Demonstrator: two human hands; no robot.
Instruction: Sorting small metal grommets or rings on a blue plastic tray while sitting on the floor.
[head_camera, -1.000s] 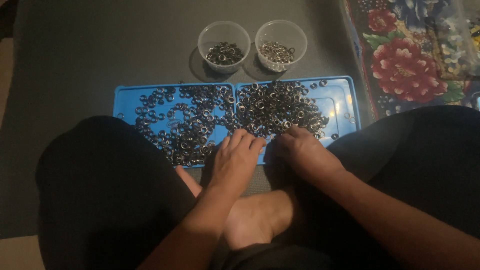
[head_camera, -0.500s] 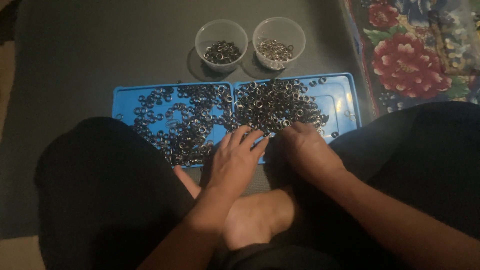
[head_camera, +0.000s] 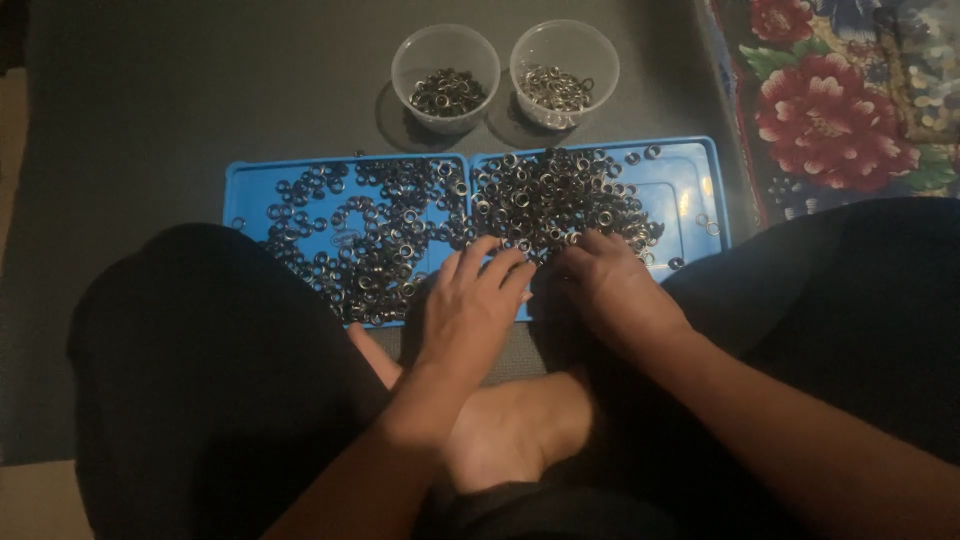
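On the dark mat, both hands rest palm-down at the near edge of the blue tray (head_camera: 690, 170), left hand (head_camera: 470, 300) and right hand (head_camera: 610, 285) with fingers spread over the metal rings (head_camera: 540, 200), gripping nothing I can see. Sorting looks midway; picking single rings seems to need fingertip care.

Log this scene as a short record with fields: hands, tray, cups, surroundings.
left hand: palm down, fingers spread on the metal rings
right hand: fingertips in the ring pile
tray: blue, two sections, both strewn with rings
cups: two clear cups beyond the tray, some rings in each
surroundings: dark mat; floral cloth at right
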